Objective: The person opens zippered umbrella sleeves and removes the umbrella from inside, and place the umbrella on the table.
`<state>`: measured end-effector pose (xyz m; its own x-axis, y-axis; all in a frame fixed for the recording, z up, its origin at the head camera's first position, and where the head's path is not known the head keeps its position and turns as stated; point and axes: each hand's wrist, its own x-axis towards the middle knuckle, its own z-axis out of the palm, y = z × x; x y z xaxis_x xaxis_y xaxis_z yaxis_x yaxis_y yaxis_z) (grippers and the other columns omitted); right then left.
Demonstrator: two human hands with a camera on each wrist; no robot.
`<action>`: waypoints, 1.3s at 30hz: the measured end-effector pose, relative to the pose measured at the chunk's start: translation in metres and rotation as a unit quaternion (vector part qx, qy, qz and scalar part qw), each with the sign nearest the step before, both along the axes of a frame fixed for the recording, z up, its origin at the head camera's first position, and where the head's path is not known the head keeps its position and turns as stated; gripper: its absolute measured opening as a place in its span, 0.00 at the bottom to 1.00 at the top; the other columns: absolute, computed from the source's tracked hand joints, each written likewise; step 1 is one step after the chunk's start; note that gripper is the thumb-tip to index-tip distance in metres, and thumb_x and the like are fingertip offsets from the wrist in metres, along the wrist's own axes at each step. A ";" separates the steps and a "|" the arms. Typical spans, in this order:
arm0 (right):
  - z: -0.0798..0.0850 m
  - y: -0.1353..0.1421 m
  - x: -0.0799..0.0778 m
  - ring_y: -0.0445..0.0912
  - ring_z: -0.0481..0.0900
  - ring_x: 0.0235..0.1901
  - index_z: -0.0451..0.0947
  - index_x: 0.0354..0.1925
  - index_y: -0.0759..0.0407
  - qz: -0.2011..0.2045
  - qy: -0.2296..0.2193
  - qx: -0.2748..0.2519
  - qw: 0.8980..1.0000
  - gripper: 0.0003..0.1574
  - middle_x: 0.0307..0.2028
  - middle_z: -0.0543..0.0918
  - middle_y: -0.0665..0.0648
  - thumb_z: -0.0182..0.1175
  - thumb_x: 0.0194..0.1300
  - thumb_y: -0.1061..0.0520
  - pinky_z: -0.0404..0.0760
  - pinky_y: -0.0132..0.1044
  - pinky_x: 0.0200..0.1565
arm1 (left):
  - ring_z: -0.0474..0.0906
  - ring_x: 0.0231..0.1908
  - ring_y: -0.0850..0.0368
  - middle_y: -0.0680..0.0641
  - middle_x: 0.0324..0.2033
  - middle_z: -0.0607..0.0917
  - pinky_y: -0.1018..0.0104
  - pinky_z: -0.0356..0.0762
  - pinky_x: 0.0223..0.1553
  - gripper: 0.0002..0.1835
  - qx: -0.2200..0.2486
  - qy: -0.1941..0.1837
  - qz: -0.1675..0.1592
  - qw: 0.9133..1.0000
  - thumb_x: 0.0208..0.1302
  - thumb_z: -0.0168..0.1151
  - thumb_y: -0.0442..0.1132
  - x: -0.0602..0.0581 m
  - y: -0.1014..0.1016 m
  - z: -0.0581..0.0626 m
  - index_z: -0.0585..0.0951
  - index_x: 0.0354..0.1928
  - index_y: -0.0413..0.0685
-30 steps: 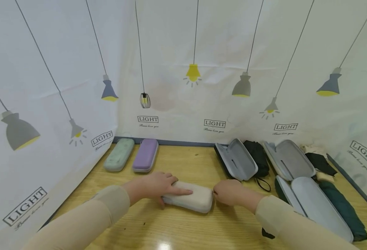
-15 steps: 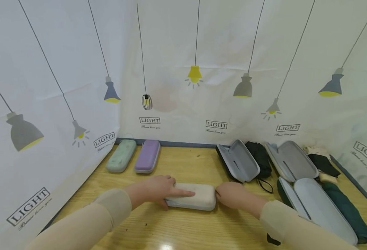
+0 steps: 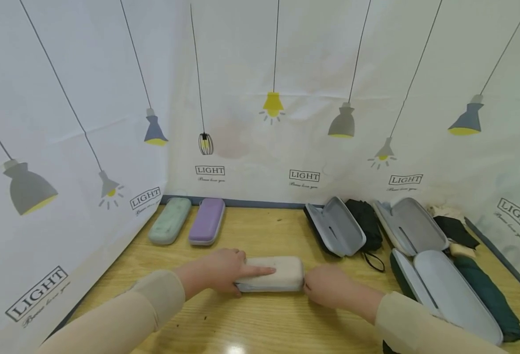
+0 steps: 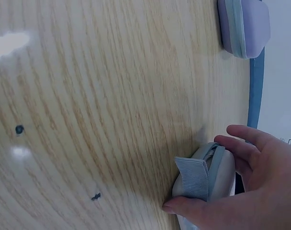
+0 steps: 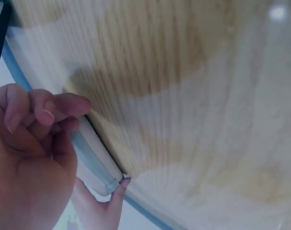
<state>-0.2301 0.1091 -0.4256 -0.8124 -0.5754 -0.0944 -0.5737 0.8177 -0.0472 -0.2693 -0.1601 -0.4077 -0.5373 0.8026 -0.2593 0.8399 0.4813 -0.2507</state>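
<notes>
Hands [image 3: 225, 270] [image 3: 331, 286] at opposite ends, cream case [image 3: 284, 273] between.

Boxed "LIGHT" labels [image 3: 304, 176], script "love you" [image 3: 303, 185] beneath, white backdrop [image 3: 238, 64]

Middle case [image 3: 283, 271] lies on table [image 3: 264, 231] (bundles [image 3: 487, 295] right).

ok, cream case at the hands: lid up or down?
Down: in the head view the cream case shows its top lying over its base. Fully zipped or not: cannot tell.
</notes>
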 end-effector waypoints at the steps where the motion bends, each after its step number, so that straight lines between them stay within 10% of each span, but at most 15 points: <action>1: 0.001 0.000 0.001 0.41 0.64 0.14 0.64 0.13 0.51 0.010 -0.003 -0.009 1.000 0.20 0.13 0.67 0.47 0.51 0.61 0.54 0.67 0.39 0.19 | 0.71 0.32 0.56 0.46 0.33 0.75 0.60 0.72 0.35 0.54 0.001 0.000 0.003 1.000 0.45 0.63 0.63 0.000 0.000 0.000 0.34 0.65 0.84; 8: -0.001 -0.008 0.004 0.40 0.61 0.13 0.66 0.14 0.51 0.065 -0.006 -0.065 0.996 0.17 0.12 0.65 0.46 0.50 0.60 0.58 0.64 0.37 0.17 | 0.71 0.31 0.55 0.46 0.31 0.75 0.59 0.72 0.32 0.52 0.018 0.000 0.029 0.999 0.45 0.60 0.66 0.000 0.005 -0.005 0.35 0.65 0.84; 27: -0.004 -0.046 0.006 0.38 0.64 0.15 0.69 0.17 0.50 0.051 -0.031 -0.086 0.995 0.16 0.14 0.67 0.44 0.49 0.62 0.57 0.66 0.33 0.18 | 0.63 0.15 0.60 0.53 0.12 0.67 0.65 0.62 0.12 0.51 0.038 0.033 0.140 0.989 0.41 0.50 0.76 0.014 0.049 -0.012 0.36 0.66 0.81; 39: 0.008 -0.052 0.008 0.39 0.68 0.24 0.72 0.36 0.56 -0.054 -0.063 -0.240 0.967 0.08 0.28 0.69 0.48 0.50 0.64 0.53 0.70 0.32 0.25 | 0.70 0.20 0.59 0.48 0.20 0.75 0.65 0.70 0.19 0.63 0.118 0.009 0.291 0.949 0.35 0.59 0.74 0.025 0.058 -0.017 0.51 0.68 0.41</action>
<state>-0.2221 0.0569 -0.4175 -0.8697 -0.4899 0.0606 -0.4512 0.7391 -0.5001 -0.2443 -0.1021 -0.4249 -0.9100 0.4031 -0.0967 0.4113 0.9070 -0.0898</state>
